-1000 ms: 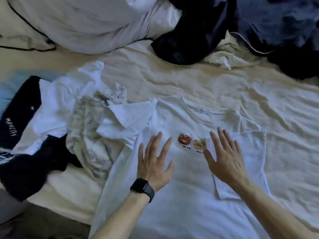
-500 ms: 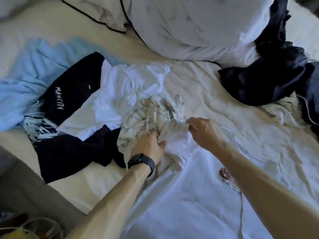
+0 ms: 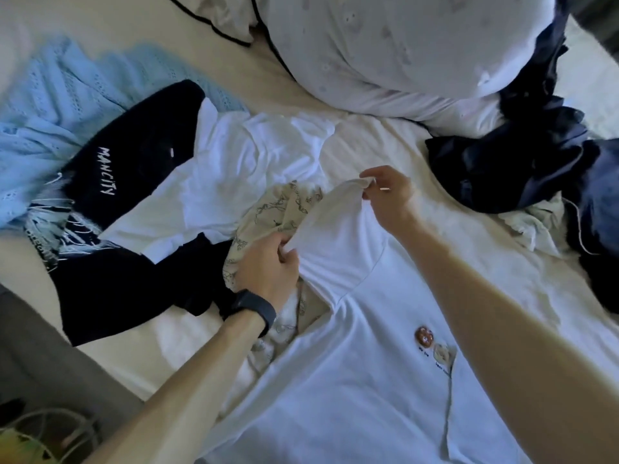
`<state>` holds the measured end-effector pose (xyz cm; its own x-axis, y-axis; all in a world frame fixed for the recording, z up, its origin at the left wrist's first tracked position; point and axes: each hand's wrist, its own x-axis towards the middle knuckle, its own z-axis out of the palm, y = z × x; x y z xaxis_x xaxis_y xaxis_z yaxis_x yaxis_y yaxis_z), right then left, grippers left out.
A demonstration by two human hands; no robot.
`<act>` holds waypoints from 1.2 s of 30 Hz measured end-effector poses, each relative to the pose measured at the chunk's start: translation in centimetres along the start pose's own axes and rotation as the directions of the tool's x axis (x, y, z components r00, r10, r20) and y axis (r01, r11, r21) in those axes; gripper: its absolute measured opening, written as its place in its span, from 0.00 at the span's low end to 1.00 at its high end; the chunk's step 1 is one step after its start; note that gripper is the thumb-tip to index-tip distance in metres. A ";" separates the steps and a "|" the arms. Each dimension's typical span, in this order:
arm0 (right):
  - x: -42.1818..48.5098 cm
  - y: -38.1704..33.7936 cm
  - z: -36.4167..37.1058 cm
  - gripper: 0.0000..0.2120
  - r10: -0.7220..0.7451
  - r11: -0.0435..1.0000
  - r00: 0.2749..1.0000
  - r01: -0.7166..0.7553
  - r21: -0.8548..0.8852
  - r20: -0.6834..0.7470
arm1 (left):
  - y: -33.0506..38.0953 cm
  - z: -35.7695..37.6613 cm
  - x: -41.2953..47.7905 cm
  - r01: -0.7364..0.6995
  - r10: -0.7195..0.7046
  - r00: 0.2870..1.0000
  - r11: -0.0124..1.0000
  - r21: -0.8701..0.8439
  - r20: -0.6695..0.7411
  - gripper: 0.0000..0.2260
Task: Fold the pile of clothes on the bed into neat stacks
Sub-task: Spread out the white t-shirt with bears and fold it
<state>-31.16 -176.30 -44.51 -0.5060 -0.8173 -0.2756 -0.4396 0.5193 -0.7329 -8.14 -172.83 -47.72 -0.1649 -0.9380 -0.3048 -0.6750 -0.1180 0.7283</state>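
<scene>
A white T-shirt [image 3: 351, 370] with two small animal prints lies flat on the bed in front of me. Its left sleeve [image 3: 338, 236] is stretched between my hands. My left hand [image 3: 271, 266], with a dark watch on the wrist, pinches the sleeve's near corner. My right hand [image 3: 385, 192] pinches the far corner and holds it lifted. Under the sleeve lies a cream printed garment [image 3: 271, 212]. Left of it, a white garment [image 3: 234, 172] lies across a black top with white lettering [image 3: 134, 155].
A light blue knitted piece [image 3: 57, 105] lies at far left. A big white pillow [image 3: 395, 48] sits at the top, dark navy clothes [image 3: 522, 162] at right. The bed's left edge [image 3: 110, 349] drops to the floor at lower left.
My hands left the shirt's chest, went to the left sleeve and took hold of it. The sleeve is now pulled taut and raised at its far corner. My view swung left.
</scene>
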 end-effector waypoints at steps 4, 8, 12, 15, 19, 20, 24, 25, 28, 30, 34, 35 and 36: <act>-8.5 3.1 -6.3 0.18 0.028 0.999 0.969 -0.020 0.035 -0.244 | 3.6 1.6 -5.2 -0.579 0.583 0.809 0.813 0.071 -0.080 0.08; -17.0 12.1 -10.8 0.19 0.185 0.976 0.944 -0.208 -0.058 -0.274 | 5.3 5.7 -11.6 -0.854 0.811 0.516 0.513 0.087 0.276 0.11; -20.2 20.2 -12.6 0.19 0.479 0.831 0.875 -0.428 -0.355 0.066 | 3.7 9.3 -15.4 -0.911 0.249 0.285 0.372 0.180 0.926 0.21; -18.5 21.1 -11.7 0.15 0.415 0.878 0.907 -0.419 -0.231 -0.070 | 3.7 9.7 -14.1 -0.870 0.357 0.462 0.360 0.337 0.812 0.26; -13.4 18.7 -8.9 0.20 0.318 0.944 0.947 -0.320 -0.083 -0.037 | 4.2 9.9 -11.3 -0.685 0.320 0.726 0.420 0.596 0.609 0.30; -11.8 18.0 -8.4 0.21 0.320 0.945 0.947 -0.318 -0.071 0.012 | 4.3 10.0 -10.5 -0.647 0.254 0.757 0.425 0.633 0.603 0.32; -6.9 17.2 -6.8 0.18 0.388 0.921 0.907 -0.371 -0.121 0.167 | 3.4 10.0 -8.5 -0.506 0.155 0.815 0.661 0.554 0.558 0.25; -6.0 17.3 -6.6 0.18 0.392 0.919 0.903 -0.374 -0.128 0.178 | 3.3 9.8 -8.2 -0.457 0.147 0.826 0.739 0.495 0.544 0.23; -4.4 17.4 -5.7 0.11 0.370 0.918 0.918 -0.385 0.097 0.144 | 2.9 8.8 -7.1 -0.314 0.119 0.884 0.868 0.384 0.453 0.18; -3.7 16.8 -4.9 0.08 0.369 0.883 0.921 -0.389 0.264 0.125 | 2.8 8.1 -6.5 -0.231 0.048 0.880 0.913 0.337 0.472 0.17; -2.5 16.2 -3.7 0.07 0.341 0.849 0.928 -0.374 0.373 0.152 | 2.6 7.3 -5.2 -0.099 -0.054 0.822 0.967 0.235 0.567 0.22; -2.4 16.3 -3.6 0.09 0.338 0.851 0.924 -0.382 0.361 0.180 | 2.5 7.3 -4.9 -0.071 -0.072 0.811 0.973 0.219 0.581 0.21; -2.4 16.4 -3.7 0.12 0.338 0.853 0.917 -0.393 0.344 0.211 | 2.6 7.5 -4.7 -0.060 -0.084 0.811 0.973 0.225 0.579 0.19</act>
<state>-39.85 -164.92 -53.54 -0.4558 -0.6269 -0.6319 0.0796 0.6784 -0.7304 -14.51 -166.29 -49.02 -0.4935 -0.5624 -0.6634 -0.8082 0.0147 0.5887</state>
